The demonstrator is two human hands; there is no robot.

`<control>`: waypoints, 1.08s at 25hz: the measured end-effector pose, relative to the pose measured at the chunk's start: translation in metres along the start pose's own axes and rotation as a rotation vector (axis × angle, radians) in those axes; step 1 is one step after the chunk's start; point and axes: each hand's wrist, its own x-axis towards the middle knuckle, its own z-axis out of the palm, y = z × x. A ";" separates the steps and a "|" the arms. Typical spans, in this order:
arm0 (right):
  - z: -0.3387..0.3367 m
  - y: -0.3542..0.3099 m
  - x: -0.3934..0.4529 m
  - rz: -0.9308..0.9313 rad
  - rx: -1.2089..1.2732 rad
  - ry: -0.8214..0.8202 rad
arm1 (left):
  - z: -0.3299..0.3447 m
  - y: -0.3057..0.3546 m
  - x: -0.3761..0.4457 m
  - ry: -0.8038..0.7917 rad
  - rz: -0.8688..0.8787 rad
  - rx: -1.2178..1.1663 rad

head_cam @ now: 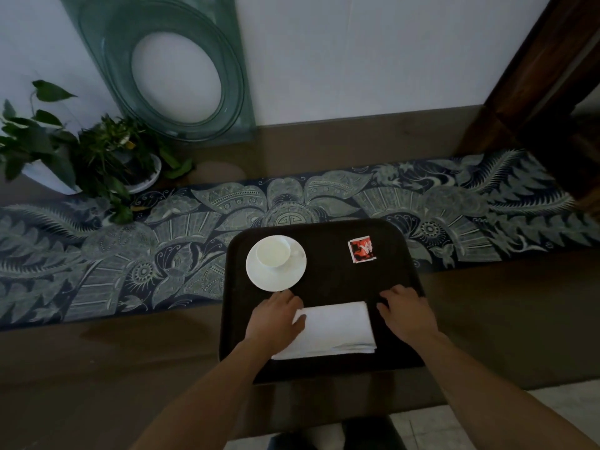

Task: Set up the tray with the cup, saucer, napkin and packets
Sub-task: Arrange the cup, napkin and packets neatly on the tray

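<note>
While the folded white napkin [334, 329] lies at the near edge of the dark tray [324, 228], its long axis runs roughly 9-to-3 across the person's front, and both hands flank it. At the napkin's 9 o'clock end the left hand [276, 319] rests with the thumb laid over the corner and the other fingers lightly curled on the tray beside it; whether it truly pinches the cloth cannot be told. Off the 3 o'clock end, the right hand [406, 311] sits on the tray just beside the napkin, fingers loosely bent and slightly spread, holding nothing. The left hand is the nearer, since it alone touches the cloth, so any squaring up would likely start there. At 11 o'clock from the napkin the cup [273, 253] stands on its saucer [276, 277], close to the left knuckles. At 1 o'clock, well apart, a red packet [361, 249] lies flat. All four items appear placed, so only small adjustments seem left.
</note>
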 end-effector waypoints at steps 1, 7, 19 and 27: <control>-0.006 0.007 0.006 -0.029 -0.054 0.005 | -0.004 0.008 0.015 -0.057 0.065 0.014; -0.043 0.038 0.058 -0.175 -0.212 -0.013 | -0.022 0.065 0.128 -0.318 0.130 0.334; -0.067 0.038 0.152 -0.420 -0.185 -0.071 | 0.004 0.063 0.215 -0.253 0.020 0.193; -0.049 0.052 0.176 -0.453 -0.174 -0.045 | 0.027 0.048 0.221 -0.134 0.089 0.095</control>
